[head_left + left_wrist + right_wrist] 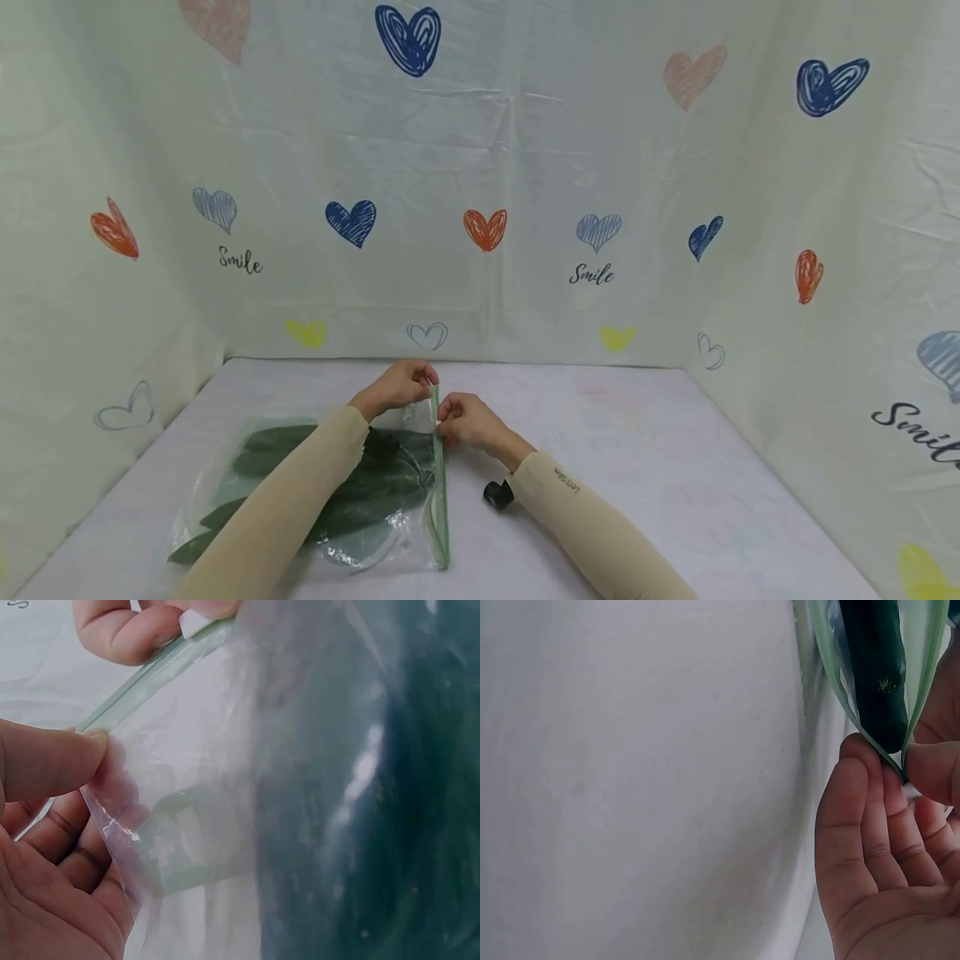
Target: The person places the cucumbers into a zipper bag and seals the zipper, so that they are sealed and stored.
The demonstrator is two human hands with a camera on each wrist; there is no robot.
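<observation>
A clear zip bag (378, 554) with a green closure strip (441, 517) lies on the table, its mouth toward the right. Inside are several long, dark green, cucumber-like vegetables (367, 496); the rounded end of one vegetable (881, 675) shows between the parted strips in the right wrist view. My left hand (397, 387) pinches the bag's far corner between thumb and fingers. Just nearer along the strip, my right hand (476, 422) pinches the closure at a small white slider (196, 624). From the slider toward me the mouth gapes. My left forearm hides part of the bag.
A small black object (498, 495) is on the table by my right wrist. The white table (637, 467) meets a hanging sheet (540, 317) printed with hearts at the back and both sides.
</observation>
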